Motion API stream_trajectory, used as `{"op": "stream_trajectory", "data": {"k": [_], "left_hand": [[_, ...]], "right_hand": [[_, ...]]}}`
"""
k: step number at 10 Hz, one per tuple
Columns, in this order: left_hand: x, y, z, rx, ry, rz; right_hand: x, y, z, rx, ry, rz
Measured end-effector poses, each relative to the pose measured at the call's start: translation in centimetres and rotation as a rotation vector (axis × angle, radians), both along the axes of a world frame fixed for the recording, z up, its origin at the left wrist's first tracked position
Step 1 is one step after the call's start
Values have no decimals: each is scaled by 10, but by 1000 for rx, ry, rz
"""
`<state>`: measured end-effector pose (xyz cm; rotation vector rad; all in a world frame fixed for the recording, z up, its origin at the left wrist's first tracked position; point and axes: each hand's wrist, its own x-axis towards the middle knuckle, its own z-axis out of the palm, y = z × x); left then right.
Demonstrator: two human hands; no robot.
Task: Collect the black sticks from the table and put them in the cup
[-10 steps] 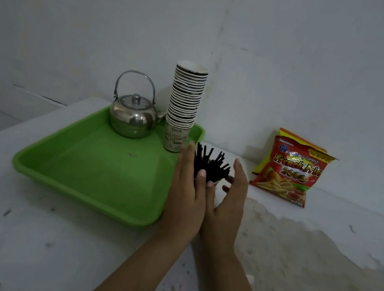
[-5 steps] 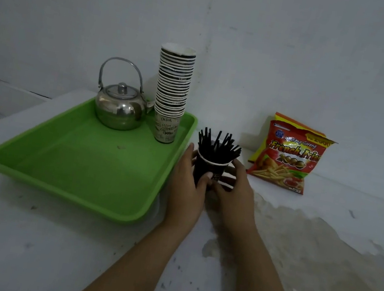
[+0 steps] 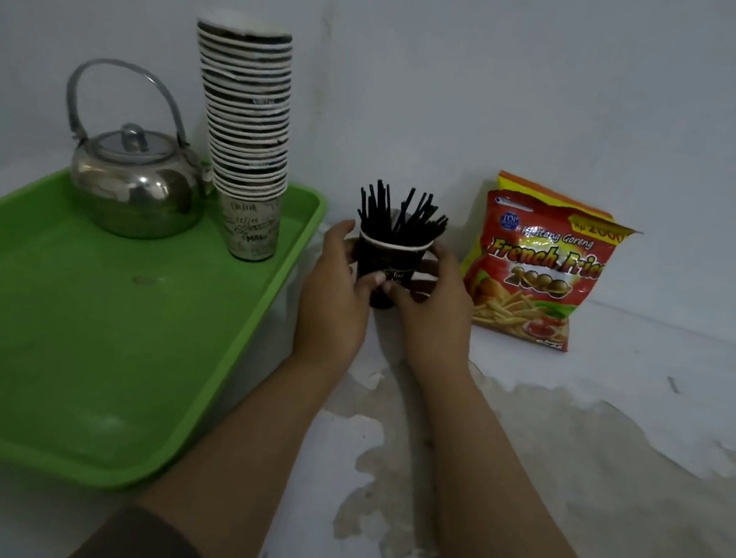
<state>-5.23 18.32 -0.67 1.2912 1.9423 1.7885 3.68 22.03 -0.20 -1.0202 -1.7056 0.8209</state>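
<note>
Both hands hold the cup point(image 3: 386, 266), left hand point(image 3: 335, 295) curled round its left side, right hand point(image 3: 435, 309) round its right, thumbs meeting on the front. Cup stands upright on the bench point(image 3: 617, 466) between tray point(image 3: 52, 348) and chips bag point(image 3: 540, 268). Black sticks point(image 3: 399, 213) bristle out of the cup. Kettle point(image 3: 133, 186) and cup stack point(image 3: 247, 132) sit on the tray.

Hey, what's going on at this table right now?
A person holds a dark paper cup between the left hand and right hand, on the table beside a green tray. The black sticks stand bunched in the cup. A kettle and cup stack sit on the tray; a snack bag leans nearby.
</note>
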Motion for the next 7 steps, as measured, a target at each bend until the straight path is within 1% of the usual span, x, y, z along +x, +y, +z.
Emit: {"op": "stream_trajectory", "data": {"k": [2,3,4,5,6,7], "left_hand": [[-5,21,-2,-2,36,-22],[-7,24,-9,-91,107,-8],[-6,22,-13,-130,148,14],[-3,18,-12,-166,192,3],[-2,7,-9,-164,206,30],[7,-14,-4,-134,259,39]], "right_hand": [[-9,22,-5,16,-12,-25],[-11,24,-8,17,-26,-26],[-10,22,-12,24,-62,-30],[-8,17,-12,29,-115,-24],[-3,6,-11,10,-116,-37],[4,-14,-9,45,-137,-75]]}}
